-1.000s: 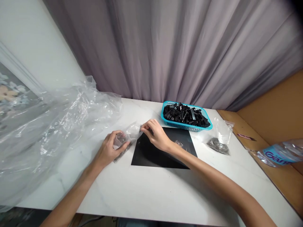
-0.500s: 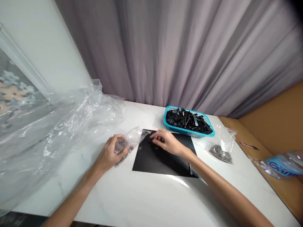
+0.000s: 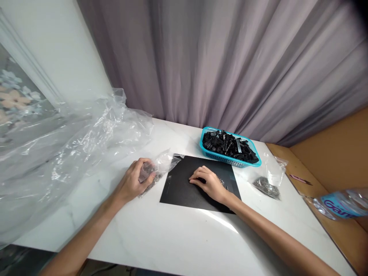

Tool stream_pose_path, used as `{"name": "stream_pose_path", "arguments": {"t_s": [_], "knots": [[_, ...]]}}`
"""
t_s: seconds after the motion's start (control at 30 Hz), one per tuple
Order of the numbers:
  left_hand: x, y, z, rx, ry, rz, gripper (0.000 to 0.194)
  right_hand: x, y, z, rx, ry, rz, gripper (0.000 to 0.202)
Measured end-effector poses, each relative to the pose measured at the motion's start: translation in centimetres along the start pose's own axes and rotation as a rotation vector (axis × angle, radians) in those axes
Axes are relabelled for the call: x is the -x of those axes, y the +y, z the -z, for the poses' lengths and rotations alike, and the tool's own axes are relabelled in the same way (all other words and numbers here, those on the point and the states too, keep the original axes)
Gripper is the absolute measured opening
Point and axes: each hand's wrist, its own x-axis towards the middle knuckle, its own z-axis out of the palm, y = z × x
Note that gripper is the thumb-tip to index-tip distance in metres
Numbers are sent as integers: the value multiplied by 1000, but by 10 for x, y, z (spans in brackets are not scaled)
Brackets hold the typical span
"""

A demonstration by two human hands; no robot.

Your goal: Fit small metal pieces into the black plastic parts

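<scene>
My left hand (image 3: 135,177) is closed around a clear plastic bag (image 3: 165,161) of small metal pieces, which rests on the table. The bag's mouth points to the right, over the edge of a black sheet (image 3: 178,191). Above the middle of that sheet, my right hand (image 3: 208,183) has its fingertips pressed together; whatever they hold, if anything, is too small to make out. Just behind this hand some small shiny pieces (image 3: 220,181) lie on the sheet, partly hidden by it.
A blue basket (image 3: 205,150) full of black plastic parts stands behind the sheet. To the right lie a second bag (image 3: 267,186) of metal pieces, a pink and black pen-like tool (image 3: 300,179) and a water bottle (image 3: 342,204). Large plastic sheeting (image 3: 94,134) covers the table's left side.
My right hand has come away from the bag's mouth, toward me and slightly right, down over the black sheet. My left hand keeps its grip on the bag. The view has shifted slightly.
</scene>
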Motion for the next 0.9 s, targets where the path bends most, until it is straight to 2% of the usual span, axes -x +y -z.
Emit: {"name": "stream_pose_path", "arguments": {"t_s": [0.13,0.27,0.37,0.47,0.5,0.57,0.7,0.83,0.9], "knots": [[-1,2,2,3,-11,-7,27,1,0,0,16,-31,-4,16],[-1,5,3,6,-32,-22,27,-6,-2,-3,-13,6,-56,14],[0,5,4,11,-35,-18,27,-27,-15,-1,-51,103,-48,14],[0,5,4,9,-37,-15,26,-60,-34,5,-64,202,28,12],[0,5,4,8,-43,-15,27,-71,-40,7,-56,194,63,9],[0,5,4,8,-44,-15,27,-90,-50,10,-12,99,87,4],[-1,7,3,14,-18,-15,29,-108,-57,8,69,-90,26,14],[0,6,2,13,-7,-23,32,-109,-58,5,103,-78,14,5],[1,5,1,4,-11,-20,32,-108,-59,4,118,-70,15,8]]}}
